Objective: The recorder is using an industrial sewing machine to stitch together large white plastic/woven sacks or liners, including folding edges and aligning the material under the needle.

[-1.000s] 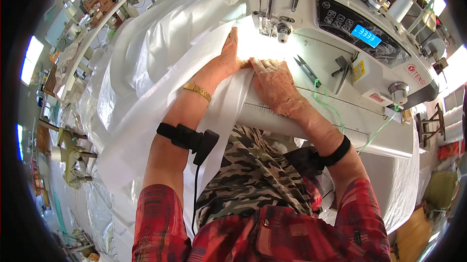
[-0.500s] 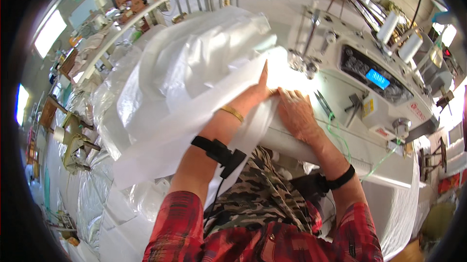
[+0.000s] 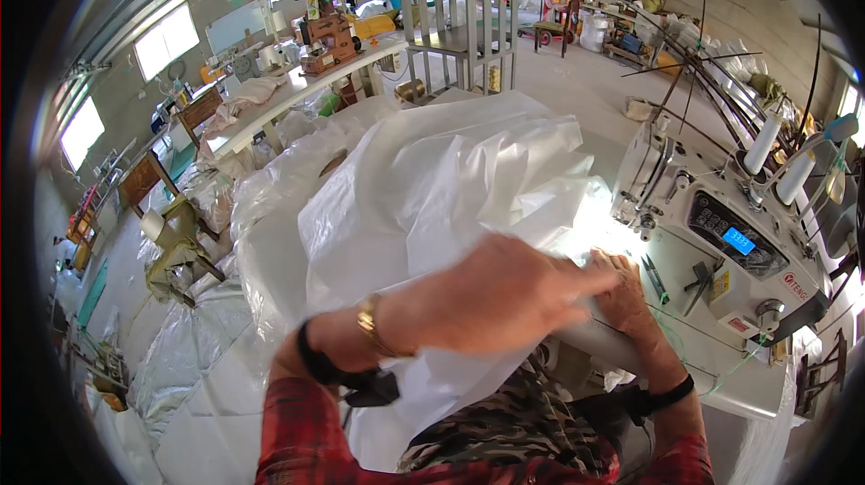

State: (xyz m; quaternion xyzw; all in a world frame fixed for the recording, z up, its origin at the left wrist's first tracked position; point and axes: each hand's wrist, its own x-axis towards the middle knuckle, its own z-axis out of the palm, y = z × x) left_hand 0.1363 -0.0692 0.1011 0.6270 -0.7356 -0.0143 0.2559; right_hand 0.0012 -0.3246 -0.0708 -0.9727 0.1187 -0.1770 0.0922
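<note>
A large sheet of white woven plastic fabric (image 3: 432, 188) lies bunched over the sewing table. My left hand (image 3: 505, 291) lies across its near edge, fingers together and flat, reaching rightwards. Partly hidden behind it, my right hand (image 3: 626, 291) presses on the fabric close to the needle area of the white industrial sewing machine (image 3: 712, 233). I cannot tell whether either hand pinches the fabric or only presses it. A gold bracelet and a black strap sit on my left wrist.
Thread cones (image 3: 775, 156) stand behind the machine. Small scissors (image 3: 655, 276) lie on the machine bed. More white fabric (image 3: 198, 341) is heaped on the floor at left. A long workbench with another machine (image 3: 329, 39) and a metal rack (image 3: 459, 8) stand farther back.
My view has swung up and to the left. My left hand moved from lying flat beside the needle to crossing over in front of my right hand.
</note>
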